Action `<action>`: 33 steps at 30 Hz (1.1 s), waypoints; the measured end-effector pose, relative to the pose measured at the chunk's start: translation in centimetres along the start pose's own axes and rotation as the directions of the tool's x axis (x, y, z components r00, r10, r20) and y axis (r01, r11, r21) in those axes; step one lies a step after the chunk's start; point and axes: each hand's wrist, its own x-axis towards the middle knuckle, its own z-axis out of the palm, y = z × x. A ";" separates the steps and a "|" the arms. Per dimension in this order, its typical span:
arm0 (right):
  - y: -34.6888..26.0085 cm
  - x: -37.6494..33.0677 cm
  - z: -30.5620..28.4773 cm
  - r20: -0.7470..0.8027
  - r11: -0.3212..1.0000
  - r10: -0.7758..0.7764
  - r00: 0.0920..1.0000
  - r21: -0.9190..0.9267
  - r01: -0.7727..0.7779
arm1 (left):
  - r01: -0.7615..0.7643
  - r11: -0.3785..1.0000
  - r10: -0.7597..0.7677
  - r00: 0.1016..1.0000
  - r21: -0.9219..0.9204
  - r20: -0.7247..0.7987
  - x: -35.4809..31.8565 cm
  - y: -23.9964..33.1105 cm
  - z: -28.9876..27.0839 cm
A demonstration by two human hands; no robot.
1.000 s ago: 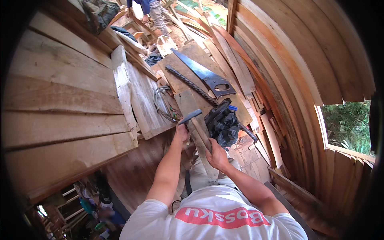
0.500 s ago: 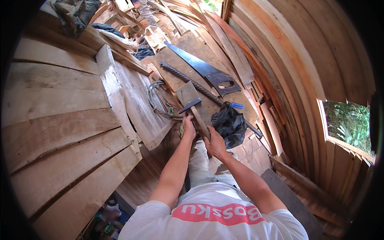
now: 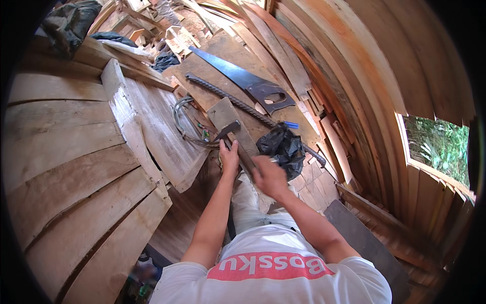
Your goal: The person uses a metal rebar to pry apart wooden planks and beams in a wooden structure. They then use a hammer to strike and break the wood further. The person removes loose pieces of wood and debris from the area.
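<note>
Above the plank [image 3: 234,126], left hand [image 3: 229,158] grips hammer [image 3: 228,133], head up-right; right hand [image 3: 268,175] loosely open.

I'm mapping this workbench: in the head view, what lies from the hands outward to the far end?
left hand → hammer → ribbed steel bar → handsaw → dark cloth

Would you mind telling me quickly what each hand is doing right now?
Left hand: closed around the handle of the hammer.
Right hand: blurred beside the wooden piece; open or closed cannot be told.
</note>
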 end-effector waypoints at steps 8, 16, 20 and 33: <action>18.5 2.4 -8.4 -0.169 0.866 0.197 0.966 -0.431 -0.252 | 0.016 0.990 -0.006 0.997 0.143 -0.071 -1.7 -0.2 0.7; 21.6 1.7 -6.7 0.073 0.855 0.333 0.940 -0.443 -0.269 | 0.068 0.972 -0.053 0.996 0.227 -0.069 -2.0 -2.3 2.5; 20.4 1.6 -7.4 0.168 0.854 0.299 0.939 -0.486 -0.185 | 0.076 0.971 -0.064 0.996 0.228 -0.056 -2.4 -2.7 1.8; 13.0 -1.7 -12.3 0.051 0.887 0.419 0.906 -0.237 -0.397 | 0.183 0.981 -0.182 0.983 0.056 -0.029 -1.2 -4.4 4.0</action>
